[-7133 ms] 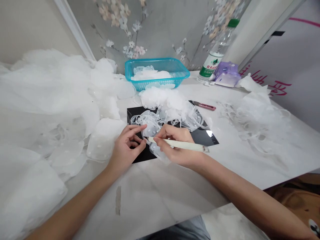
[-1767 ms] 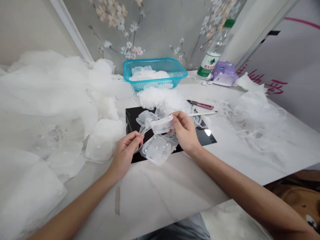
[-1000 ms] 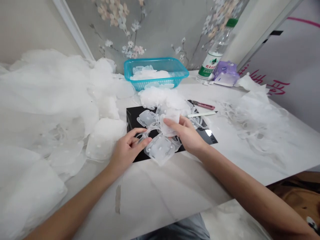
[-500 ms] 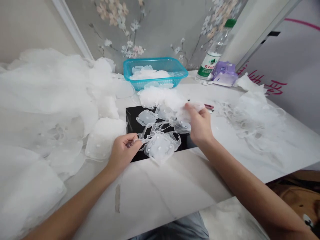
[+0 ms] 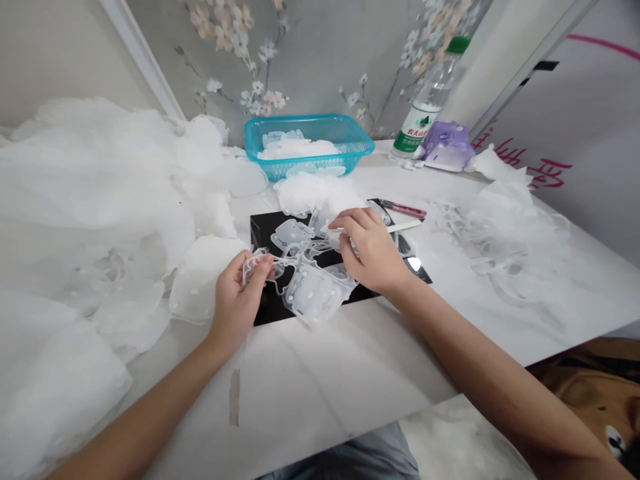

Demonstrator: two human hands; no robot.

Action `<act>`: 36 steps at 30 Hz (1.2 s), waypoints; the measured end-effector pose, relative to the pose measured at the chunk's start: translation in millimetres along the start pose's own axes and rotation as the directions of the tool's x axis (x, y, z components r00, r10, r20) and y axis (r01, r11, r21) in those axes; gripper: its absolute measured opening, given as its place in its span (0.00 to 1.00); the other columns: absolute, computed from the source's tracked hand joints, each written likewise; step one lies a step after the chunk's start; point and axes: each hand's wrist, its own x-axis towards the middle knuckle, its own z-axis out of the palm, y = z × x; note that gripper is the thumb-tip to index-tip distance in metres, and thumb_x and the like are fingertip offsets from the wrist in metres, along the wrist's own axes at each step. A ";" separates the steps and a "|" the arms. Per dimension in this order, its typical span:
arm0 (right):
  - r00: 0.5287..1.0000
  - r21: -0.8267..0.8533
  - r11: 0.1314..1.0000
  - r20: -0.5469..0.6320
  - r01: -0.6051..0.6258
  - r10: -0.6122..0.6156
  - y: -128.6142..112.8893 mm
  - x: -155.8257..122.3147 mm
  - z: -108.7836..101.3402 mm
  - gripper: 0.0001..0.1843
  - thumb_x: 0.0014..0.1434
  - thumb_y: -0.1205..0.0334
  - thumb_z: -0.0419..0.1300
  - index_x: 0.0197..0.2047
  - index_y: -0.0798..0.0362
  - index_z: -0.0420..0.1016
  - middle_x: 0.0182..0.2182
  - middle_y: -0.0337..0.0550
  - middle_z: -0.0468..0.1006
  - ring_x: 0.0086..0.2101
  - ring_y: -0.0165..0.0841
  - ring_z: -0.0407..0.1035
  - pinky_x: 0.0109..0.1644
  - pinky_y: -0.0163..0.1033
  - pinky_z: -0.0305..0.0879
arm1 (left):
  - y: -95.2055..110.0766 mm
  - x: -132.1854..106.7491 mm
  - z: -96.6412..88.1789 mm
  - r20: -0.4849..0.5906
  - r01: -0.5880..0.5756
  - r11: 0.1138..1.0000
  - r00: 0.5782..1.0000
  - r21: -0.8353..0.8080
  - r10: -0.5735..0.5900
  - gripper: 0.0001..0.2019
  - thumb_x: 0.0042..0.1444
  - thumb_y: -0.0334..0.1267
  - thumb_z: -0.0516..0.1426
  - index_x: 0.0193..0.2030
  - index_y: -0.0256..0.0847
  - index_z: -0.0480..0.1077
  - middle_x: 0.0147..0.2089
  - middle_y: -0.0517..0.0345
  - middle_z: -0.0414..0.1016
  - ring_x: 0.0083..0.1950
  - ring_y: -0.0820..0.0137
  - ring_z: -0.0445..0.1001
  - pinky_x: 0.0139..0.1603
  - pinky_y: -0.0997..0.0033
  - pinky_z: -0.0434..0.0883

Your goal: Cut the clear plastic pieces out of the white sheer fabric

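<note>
Gripped looping, translucent white strips (image 5: 283,261) with left hand (image 5: 237,297) at left edge of glossy black board (image 5: 270,307). Curled right hand (image 5: 374,250) over right side; could not tell its hold.

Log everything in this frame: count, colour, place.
table: 1, white, centre
basket: 1, blue, table's back
bottle: 1, clear, green-capped, by basket
pack: 1, purple, beside bottle
board: 1, black, centre
cutter: 1, pink, board's far right
tool: 1, whitish, by cutter
film pieces: many, whitish, left, board, basket
strips: many, whitish, right, board
wall: 1, grey, behind
panel: 1, white, right
object: 1, brown, lower right
pile: 1, white, bottom
trousers: 1, grey, bottom
arms: 2, foreground
left grip: 1, closed on strips, board's left
right grip: 1, over film pieces, hold unclear
</note>
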 end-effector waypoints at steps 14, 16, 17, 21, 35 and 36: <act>0.818 0.779 0.308 0.417 -0.546 0.397 -26.5 0.8 -8.7 0.12 0.58 0.50 0.53 0.39 0.49 0.61 0.20 0.30 0.64 0.19 0.25 0.59 0.23 0.31 0.58 | 3.6 -0.2 1.3 -0.225 -0.280 0.944 0.945 -0.173 0.239 0.11 0.55 0.40 0.59 0.42 0.47 0.62 0.48 0.58 0.66 0.48 0.69 0.70 0.46 0.70 0.67; 0.778 0.828 0.098 0.469 -0.552 0.419 -26.5 3.0 -11.5 0.15 0.53 0.52 0.58 0.40 0.49 0.62 0.23 0.31 0.68 0.22 0.26 0.64 0.26 0.32 0.62 | 0.3 1.1 -1.2 -0.011 -0.237 0.965 0.971 -0.113 0.238 0.07 0.57 0.44 0.57 0.35 0.44 0.69 0.47 0.57 0.68 0.50 0.66 0.69 0.50 0.67 0.65; 0.766 0.835 0.031 0.488 -0.549 0.418 -26.7 3.8 -12.5 0.16 0.51 0.55 0.61 0.41 0.49 0.63 0.24 0.32 0.70 0.24 0.26 0.66 0.28 0.32 0.64 | -1.5 1.9 -2.3 0.125 -0.195 0.977 0.971 -0.085 0.205 0.10 0.56 0.46 0.57 0.34 0.43 0.71 0.46 0.55 0.70 0.51 0.65 0.69 0.52 0.66 0.64; 0.738 0.804 -0.067 0.571 -0.590 0.359 -29.0 4.3 -13.2 0.19 0.47 0.60 0.63 0.43 0.50 0.65 0.28 0.35 0.74 0.29 0.28 0.69 0.31 0.33 0.66 | -5.7 5.2 -4.2 0.350 0.024 0.992 0.936 -0.127 0.022 0.17 0.49 0.47 0.62 0.44 0.45 0.69 0.43 0.56 0.74 0.47 0.65 0.71 0.51 0.66 0.66; 0.697 0.786 -0.130 0.601 -0.605 0.392 -27.6 4.6 -3.9 0.14 0.50 0.53 0.64 0.29 0.55 0.69 0.21 0.34 0.71 0.21 0.22 0.66 0.29 0.29 0.67 | -3.9 6.2 -2.7 0.406 0.199 0.955 0.909 -0.218 -0.097 0.10 0.53 0.45 0.60 0.36 0.42 0.75 0.35 0.59 0.76 0.42 0.67 0.72 0.47 0.70 0.68; 0.707 0.786 -0.111 0.599 -0.608 0.375 -26.4 4.9 -4.9 0.15 0.50 0.52 0.64 0.29 0.55 0.70 0.21 0.35 0.71 0.22 0.23 0.67 0.30 0.30 0.67 | -4.7 6.1 -2.4 0.399 0.216 0.951 0.910 -0.222 -0.113 0.09 0.53 0.45 0.60 0.35 0.42 0.74 0.33 0.59 0.75 0.41 0.67 0.71 0.46 0.71 0.68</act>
